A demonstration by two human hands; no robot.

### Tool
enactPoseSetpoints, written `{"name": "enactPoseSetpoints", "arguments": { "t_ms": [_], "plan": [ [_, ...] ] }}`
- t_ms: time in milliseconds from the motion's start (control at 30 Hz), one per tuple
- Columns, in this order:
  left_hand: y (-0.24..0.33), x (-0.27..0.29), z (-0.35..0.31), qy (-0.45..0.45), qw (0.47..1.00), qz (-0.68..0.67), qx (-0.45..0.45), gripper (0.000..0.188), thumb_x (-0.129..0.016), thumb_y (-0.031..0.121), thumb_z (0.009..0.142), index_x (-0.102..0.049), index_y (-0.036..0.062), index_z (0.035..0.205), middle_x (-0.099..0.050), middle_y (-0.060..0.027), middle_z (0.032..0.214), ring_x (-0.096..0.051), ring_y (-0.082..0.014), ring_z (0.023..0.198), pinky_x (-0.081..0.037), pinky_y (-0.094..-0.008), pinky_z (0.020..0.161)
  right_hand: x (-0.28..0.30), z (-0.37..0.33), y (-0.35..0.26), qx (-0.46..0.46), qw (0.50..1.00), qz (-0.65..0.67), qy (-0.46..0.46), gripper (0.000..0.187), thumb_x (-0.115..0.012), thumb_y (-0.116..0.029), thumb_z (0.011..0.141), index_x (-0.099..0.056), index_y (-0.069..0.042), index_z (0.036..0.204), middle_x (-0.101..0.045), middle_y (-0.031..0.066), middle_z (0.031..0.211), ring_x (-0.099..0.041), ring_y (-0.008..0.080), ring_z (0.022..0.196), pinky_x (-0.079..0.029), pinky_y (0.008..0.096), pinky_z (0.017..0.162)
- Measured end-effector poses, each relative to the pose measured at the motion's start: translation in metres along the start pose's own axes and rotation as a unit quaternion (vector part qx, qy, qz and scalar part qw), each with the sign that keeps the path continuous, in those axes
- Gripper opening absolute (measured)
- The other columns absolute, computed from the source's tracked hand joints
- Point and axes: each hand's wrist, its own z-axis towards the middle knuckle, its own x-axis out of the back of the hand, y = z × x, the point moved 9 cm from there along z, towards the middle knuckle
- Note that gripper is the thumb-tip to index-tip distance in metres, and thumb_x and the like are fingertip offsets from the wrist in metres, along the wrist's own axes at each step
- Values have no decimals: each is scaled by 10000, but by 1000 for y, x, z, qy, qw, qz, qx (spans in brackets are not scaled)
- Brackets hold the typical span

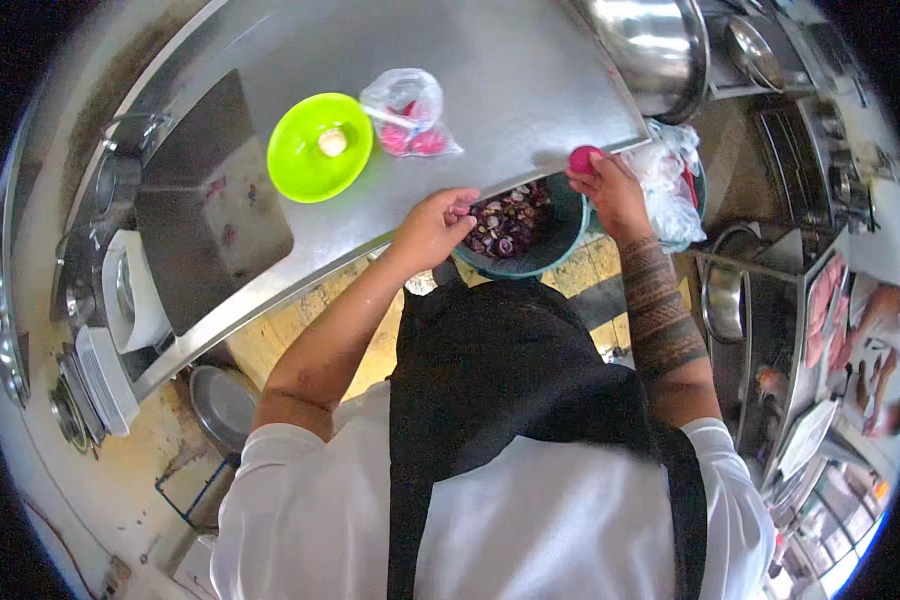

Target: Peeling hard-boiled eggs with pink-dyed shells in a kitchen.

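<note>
My right hand [605, 192] is closed around a round, smooth, bright pink-red vegetable [584, 160], held just past the corner of the steel counter [510, 70]. At the counter's front edge my left hand [438, 230] is pinched, with something small and reddish at the fingertips that I cannot make out. Between and below the hands stands a blue-green bucket [545, 266] holding dark purple and whitish scraps [505, 228]. On the counter a lime-green bowl [295, 165] contains one pale round piece [332, 142]. Beside it lies a clear plastic bag [410, 95] with several pink-red round things inside.
A second container with white plastic bags [660, 180] stands right of the bucket. A large steel pot [645, 50] is at the far right. A sink basin [205, 200] lies to the left. A grey basin [225, 405] is on the yellowish floor.
</note>
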Motion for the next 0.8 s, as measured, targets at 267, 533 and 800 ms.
{"name": "enactPoseSetpoints", "arguments": {
  "t_ms": [267, 533, 800],
  "plan": [
    [38, -31, 8, 18, 999, -23, 43, 425, -670, 40, 952, -575, 40, 1366, -673, -79, 1255, -647, -170, 1114, -529, -324, 970, -62, -2, -61, 448, 715, -537, 22, 465, -718, -318, 937, -615, -9, 1269, -683, 178, 1130, -619, 368, 1063, -486, 437, 942],
    [110, -26, -21, 187, 974, 87, -91, 587, -739, 32, 889, -514, 35, 1432, -618, -113, 1362, -610, -221, 1220, -466, -385, 1073, -64, -10, -5, -42, 988, -25, -149, 418, -526, -390, 1055, -606, -16, 1224, -721, 117, 1025, -672, 220, 932, -494, 347, 826],
    [136, -76, 2, 109, 984, -66, -125, 779, -752, -48, 850, -352, 72, 1507, -605, -145, 1356, -609, -213, 1208, -482, -370, 1063, -61, -85, 5, -133, 967, -103, -191, 383, -534, -389, 1056, -631, -57, 1220, -700, 117, 1050, -668, 217, 862, -527, 340, 741]
  ]
}}
